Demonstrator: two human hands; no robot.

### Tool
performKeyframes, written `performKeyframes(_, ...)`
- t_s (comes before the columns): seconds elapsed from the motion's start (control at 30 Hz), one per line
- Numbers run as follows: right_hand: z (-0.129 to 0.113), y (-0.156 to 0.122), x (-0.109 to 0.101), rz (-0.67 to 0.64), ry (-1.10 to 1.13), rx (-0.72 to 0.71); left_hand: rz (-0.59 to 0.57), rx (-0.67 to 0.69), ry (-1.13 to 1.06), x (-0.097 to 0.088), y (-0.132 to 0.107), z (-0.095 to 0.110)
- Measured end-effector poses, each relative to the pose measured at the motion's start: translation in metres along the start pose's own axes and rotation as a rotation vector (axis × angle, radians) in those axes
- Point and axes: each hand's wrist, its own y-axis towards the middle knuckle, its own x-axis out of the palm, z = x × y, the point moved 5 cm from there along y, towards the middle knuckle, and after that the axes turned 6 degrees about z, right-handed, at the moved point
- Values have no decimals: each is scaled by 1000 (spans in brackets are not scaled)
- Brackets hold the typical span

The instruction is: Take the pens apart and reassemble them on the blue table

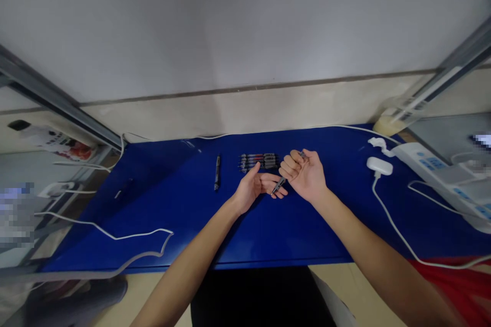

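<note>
My right hand is curled around a dark pen, its end poking out below the fist toward the left. Under that end my left hand lies palm up, fingers stretched out and thumb raised; the pen crosses in front of its fingers, and whether they touch is unclear. Just behind the left hand, several pens lie side by side in a row, partly covered by the thumb. A single black pen rests apart on the blue tabletop, to the left of the row.
A white earphone case on a cable and a white power strip occupy the right side. At left are a small dark object, a loose white cable and a bottle beyond the frame post. A wall closes the back.
</note>
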Motion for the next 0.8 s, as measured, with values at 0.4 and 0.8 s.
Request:
performKeyframes(0.4,-1,-1,0,27,-13,-22,11,2,-18,-2,0,-1)
performKeyframes(0.8,-2,-2,0,63,-27,-32,18,10,-9,-3,1,-2)
